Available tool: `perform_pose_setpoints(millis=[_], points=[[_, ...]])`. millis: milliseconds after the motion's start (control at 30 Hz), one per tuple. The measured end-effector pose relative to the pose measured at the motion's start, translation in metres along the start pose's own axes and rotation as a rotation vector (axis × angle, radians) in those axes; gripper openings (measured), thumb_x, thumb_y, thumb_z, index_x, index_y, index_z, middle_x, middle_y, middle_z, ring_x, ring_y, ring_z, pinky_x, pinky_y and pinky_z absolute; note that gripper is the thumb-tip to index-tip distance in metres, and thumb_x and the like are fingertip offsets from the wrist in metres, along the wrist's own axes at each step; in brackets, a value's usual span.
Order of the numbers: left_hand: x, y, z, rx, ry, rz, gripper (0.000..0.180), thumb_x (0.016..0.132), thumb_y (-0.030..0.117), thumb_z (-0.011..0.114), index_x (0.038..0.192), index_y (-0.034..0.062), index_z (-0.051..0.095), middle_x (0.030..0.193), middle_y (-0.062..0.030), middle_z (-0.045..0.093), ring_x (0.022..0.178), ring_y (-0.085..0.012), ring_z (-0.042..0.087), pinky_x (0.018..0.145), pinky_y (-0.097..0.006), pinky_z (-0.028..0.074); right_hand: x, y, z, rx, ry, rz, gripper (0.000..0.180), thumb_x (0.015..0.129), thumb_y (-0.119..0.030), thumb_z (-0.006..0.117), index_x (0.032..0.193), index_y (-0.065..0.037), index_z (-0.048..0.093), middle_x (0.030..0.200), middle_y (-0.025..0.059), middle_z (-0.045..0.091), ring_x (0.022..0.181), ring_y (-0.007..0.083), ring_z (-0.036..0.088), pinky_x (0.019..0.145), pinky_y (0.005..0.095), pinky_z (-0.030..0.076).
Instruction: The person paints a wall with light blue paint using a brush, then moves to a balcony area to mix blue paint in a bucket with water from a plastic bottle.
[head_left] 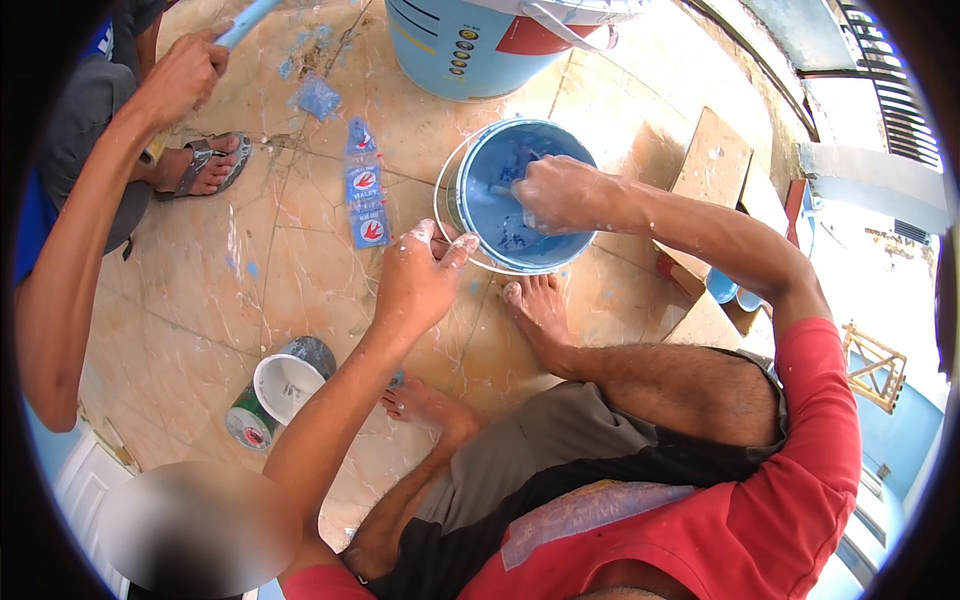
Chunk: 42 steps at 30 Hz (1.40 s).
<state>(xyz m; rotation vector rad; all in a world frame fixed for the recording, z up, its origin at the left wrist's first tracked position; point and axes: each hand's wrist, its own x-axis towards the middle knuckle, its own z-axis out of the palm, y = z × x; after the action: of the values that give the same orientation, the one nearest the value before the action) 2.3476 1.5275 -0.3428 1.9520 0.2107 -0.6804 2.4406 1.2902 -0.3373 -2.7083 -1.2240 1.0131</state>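
On the tiled floor (300,270) sits a small blue paint bucket (520,195), wet, slippery and likely heavy; left hand (415,280) grips its rim with curled fingers, right hand (560,195) reaches inside, closed around something I cannot make out

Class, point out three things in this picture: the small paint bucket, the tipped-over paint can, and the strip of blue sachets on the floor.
small paint bucket (497,160), head view, blue inner wall.
tipped-over paint can (283,385), head view, white inside at its open mouth.
strip of blue sachets (365,185), head view, middle sachet.
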Motion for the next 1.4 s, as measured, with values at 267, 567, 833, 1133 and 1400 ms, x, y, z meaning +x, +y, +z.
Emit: perform_pose_setpoints(millis=[267,567,833,1133,1400], points=[[0.001,-0.002,0.0,-0.028,0.015,-0.003,0.031,0.099,0.028,0.076,0.098,-0.0022,0.071,0.081,-0.0131,0.076,0.072,-0.0206,0.073,0.067,-0.036,0.055,-0.007,-0.01,-0.003,0.213,0.017,-0.002,0.02,0.081,-0.013,0.069,0.084,0.006,0.075,0.084,0.0289,0.073,0.084,0.0462,0.074,0.078,0.0513,0.061],[0.003,-0.006,0.0,-0.031,-0.006,-0.027,0.034,0.101,0.031,0.076,0.1,-0.0024,0.069,0.085,-0.0125,0.076,0.076,-0.0176,0.073,0.069,-0.033,0.056,-0.026,0.0,-0.029,0.233,0.237,0.104,0.019,0.085,-0.014,0.068,0.092,0.003,0.074,0.082,0.0237,0.074,0.081,0.0425,0.075,0.075,0.0506,0.06],[0.023,-0.042,-0.015,0.135,0.087,0.152,0.034,0.102,0.028,0.074,0.118,-0.0022,0.068,0.107,-0.0181,0.076,0.094,-0.0265,0.075,0.082,-0.037,0.058,-0.005,0.002,-0.009,-0.159,0.182,0.072,0.017,0.091,-0.007,0.064,0.094,-0.001,0.079,0.088,0.0165,0.079,0.082,0.0322,0.079,0.074,0.043,0.064],[0.055,-0.119,-0.047,0.956,0.121,0.341,0.058,0.094,0.028,0.075,0.146,0.0062,0.06,0.163,-0.0131,0.047,0.145,-0.0381,0.048,0.115,-0.052,0.045,-0.008,-0.005,0.0,-0.037,0.043,0.038,0.015,0.084,-0.009,0.068,0.087,0.0,0.079,0.083,0.0212,0.077,0.081,0.0375,0.078,0.074,0.045,0.064],[0.015,-0.114,-0.059,1.009,0.018,0.033,0.052,0.096,0.029,0.074,0.141,0.0045,0.065,0.152,-0.0161,0.059,0.138,-0.0389,0.055,0.111,-0.052,0.047,-0.018,-0.008,-0.003,0.182,0.093,0.001,0.017,0.078,-0.011,0.069,0.08,0.005,0.076,0.078,0.0266,0.073,0.077,0.0424,0.075,0.071,0.0498,0.061]])
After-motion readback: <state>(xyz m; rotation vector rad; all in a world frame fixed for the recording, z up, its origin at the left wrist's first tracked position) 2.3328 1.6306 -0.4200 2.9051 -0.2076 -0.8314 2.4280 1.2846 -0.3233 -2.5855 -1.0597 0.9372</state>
